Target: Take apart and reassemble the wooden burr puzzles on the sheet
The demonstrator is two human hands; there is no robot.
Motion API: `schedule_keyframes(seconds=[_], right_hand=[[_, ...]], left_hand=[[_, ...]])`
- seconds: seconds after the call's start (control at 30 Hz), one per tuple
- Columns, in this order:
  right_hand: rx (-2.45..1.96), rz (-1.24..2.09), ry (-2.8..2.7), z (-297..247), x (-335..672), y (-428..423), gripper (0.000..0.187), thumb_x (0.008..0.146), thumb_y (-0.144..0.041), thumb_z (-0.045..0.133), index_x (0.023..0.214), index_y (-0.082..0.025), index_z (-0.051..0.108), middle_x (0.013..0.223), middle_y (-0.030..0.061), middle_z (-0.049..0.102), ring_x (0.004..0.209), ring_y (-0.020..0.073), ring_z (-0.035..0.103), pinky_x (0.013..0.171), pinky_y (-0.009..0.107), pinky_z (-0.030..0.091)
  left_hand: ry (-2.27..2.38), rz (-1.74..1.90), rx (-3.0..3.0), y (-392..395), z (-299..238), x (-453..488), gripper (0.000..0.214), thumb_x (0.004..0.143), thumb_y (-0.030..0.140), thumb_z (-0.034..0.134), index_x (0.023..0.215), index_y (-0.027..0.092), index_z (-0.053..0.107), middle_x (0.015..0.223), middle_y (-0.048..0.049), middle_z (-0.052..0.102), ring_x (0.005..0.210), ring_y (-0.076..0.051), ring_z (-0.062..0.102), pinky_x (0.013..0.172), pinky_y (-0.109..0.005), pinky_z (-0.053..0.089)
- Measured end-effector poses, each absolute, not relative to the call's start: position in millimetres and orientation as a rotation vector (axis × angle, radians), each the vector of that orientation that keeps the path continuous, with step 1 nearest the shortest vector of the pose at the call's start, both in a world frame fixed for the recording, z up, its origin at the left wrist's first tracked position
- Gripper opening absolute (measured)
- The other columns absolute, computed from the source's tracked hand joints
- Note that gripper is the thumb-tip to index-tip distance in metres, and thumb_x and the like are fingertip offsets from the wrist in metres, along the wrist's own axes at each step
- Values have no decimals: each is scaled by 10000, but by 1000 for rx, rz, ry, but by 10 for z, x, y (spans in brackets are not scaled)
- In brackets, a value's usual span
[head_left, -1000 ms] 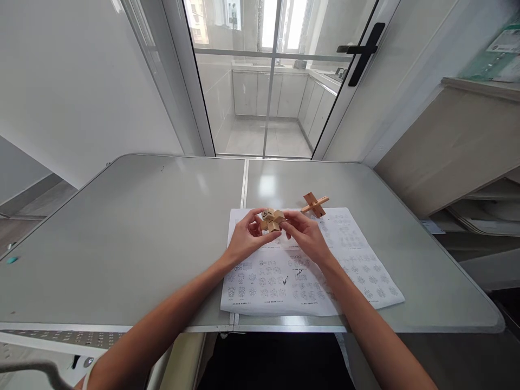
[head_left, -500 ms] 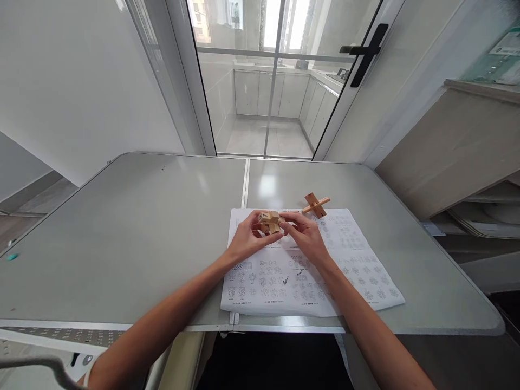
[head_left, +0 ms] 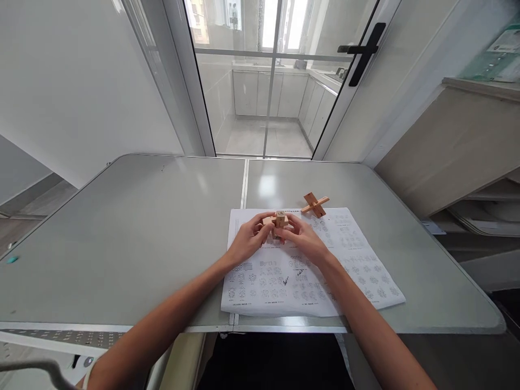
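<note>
Between my two hands is a light wooden burr puzzle (head_left: pixel 280 219), its interlocking blocks pointing several ways and one block end facing up. My left hand (head_left: pixel 248 238) grips it from the left, thumb and fingers closed on the wood. From the right, my right hand (head_left: pixel 304 237) pinches the same puzzle. Fingers cover part of its sides. Beneath both hands lies a printed instruction sheet (head_left: pixel 268 295) with rows of small diagrams and a few pen marks. Just beyond the right hand, a darker wooden cross-shaped puzzle (head_left: pixel 315 205) rests at the sheet's top edge.
The grey table (head_left: pixel 142 244) has a seam down its middle. A small teal object (head_left: pixel 12 259) lies near its left edge. Behind the table stands a glass door with a black handle (head_left: pixel 366 53). Wooden shelving (head_left: pixel 459 141) is at the right.
The wooden burr puzzle has been turned between my hands, so a block end now faces up. My fingers have shifted around it. The cross-shaped puzzle and sheet stay put.
</note>
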State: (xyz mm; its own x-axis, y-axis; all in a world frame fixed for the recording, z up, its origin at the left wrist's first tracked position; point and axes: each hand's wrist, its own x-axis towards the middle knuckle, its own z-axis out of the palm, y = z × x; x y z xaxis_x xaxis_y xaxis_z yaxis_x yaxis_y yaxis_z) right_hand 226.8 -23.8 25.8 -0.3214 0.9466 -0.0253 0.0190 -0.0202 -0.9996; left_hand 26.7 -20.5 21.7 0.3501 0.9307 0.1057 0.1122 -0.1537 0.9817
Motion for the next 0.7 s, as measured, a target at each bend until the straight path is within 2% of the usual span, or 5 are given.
schedule_keyframes(seconds=[0.13, 0.3, 0.5, 0.6, 0.7], right_hand=[[-1117, 1451, -1498, 261, 2256, -249, 398, 889, -495, 762, 1191, -239, 717, 776, -11, 641, 673, 152, 570, 647, 308, 474], [-1195, 1408, -1576, 222, 2254, -245, 437, 892, -464, 757, 1256, -227, 708, 676, -33, 628, 626, 149, 567, 592, 293, 434], [-1158, 1392, -1557, 160, 2230, -234, 494, 875, -432, 784, 1309, -221, 678, 991, 81, 789, 906, 230, 735, 774, 372, 578], [-1055, 1369, -1557, 154, 2228, -224, 440, 880, -441, 783, 1264, -237, 719, 1232, 118, 748, 1147, 280, 700, 908, 428, 591], [-1006, 1371, -1572, 167, 2231, -219, 372, 906, -469, 750, 1199, -241, 772, 1358, 114, 682, 1206, 292, 668, 978, 442, 576]], left_hand=[[976, 1003, 1507, -207, 236, 282, 481, 1002, 555, 589, 1312, 197, 675, 674, 31, 546, 575, -107, 489, 549, -228, 429], [970, 1105, 1342, -167, 238, 290, 452, 971, 587, 621, 1175, 186, 662, 974, -51, 654, 615, -92, 550, 494, -215, 440], [949, 1133, 1239, -132, 218, 261, 459, 971, 617, 608, 1082, 175, 667, 879, -22, 604, 569, -74, 500, 484, -215, 421], [936, 1092, 1290, -138, 208, 256, 466, 982, 607, 600, 1141, 176, 682, 837, -10, 587, 578, -83, 505, 494, -217, 416], [945, 1064, 1344, -150, 227, 255, 477, 987, 600, 597, 1181, 177, 702, 801, -5, 579, 603, -96, 510, 516, -219, 428]])
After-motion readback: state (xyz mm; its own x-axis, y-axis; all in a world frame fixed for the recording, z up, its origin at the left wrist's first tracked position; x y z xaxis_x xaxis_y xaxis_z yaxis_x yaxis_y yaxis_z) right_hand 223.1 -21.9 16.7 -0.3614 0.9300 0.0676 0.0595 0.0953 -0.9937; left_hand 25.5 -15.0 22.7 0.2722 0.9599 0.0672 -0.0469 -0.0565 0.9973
